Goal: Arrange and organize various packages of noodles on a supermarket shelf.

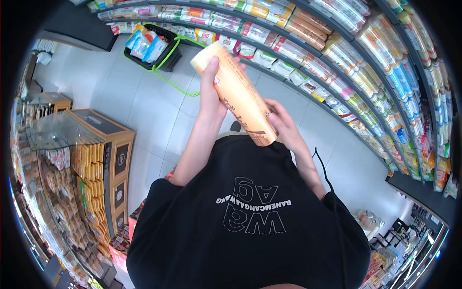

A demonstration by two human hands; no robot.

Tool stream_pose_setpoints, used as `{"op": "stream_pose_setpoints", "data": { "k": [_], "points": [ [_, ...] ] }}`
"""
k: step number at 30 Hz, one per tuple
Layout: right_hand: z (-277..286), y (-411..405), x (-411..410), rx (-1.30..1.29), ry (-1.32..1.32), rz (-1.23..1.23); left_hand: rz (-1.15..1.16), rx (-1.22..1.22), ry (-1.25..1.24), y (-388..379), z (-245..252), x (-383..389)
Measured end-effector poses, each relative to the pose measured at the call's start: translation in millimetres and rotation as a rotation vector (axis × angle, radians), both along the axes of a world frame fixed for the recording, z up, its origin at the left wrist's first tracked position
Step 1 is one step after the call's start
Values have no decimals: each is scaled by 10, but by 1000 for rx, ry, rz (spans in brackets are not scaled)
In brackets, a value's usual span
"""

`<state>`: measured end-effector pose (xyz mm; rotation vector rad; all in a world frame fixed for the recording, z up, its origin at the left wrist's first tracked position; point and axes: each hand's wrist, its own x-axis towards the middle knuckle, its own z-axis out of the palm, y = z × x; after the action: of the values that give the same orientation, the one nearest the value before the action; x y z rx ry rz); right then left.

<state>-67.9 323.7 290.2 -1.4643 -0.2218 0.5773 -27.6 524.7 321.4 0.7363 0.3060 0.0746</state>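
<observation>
A long orange cylindrical package of packed noodles or similar dry food [242, 97] is held tilted in front of my black T-shirt. My left hand [213, 86] grips its upper end, with the thumb across the front and fingertips showing behind the far side. My right hand [279, 121] rests its thumb and fingers against the right side near the lower end. The package bears dark printed writing. On the floor ahead to the left stands a black shopping basket [172, 59] with a bright green handle, holding blue and white packets [146, 47].
Curved-looking shelves [306, 47] of packaged goods run from the upper left to the right. A wooden display stand [121, 139] with yellow packets [90, 159] and a glass panel is at the left. A black cord [323, 168] hangs by my right arm.
</observation>
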Motion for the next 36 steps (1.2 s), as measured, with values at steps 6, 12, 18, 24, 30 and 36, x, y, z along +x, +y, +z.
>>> {"op": "stream_pose_setpoints", "data": {
  "k": [6,12,18,24,30,36],
  "points": [
    [198,134,380,-496,-379,46,51,44,110,-261,-315,184],
    [-151,-134,975,-587,-176,160,59,3,275,-532,-624,605],
    [-730,-655,1754,-578,-172,192,-163,32,328,-637,-1043,1152],
    [-1314,-1459,2802,-977,-250,176,-285,278,273,-804,-520,1615],
    [-1380,-2043,3852,-1199,-491,90,-124,319,264,-795,-516,1985],
    [-1547,-2189,4754,-1290,-511,98,-70,274,259,-991,-534,2217]
  ]
}}
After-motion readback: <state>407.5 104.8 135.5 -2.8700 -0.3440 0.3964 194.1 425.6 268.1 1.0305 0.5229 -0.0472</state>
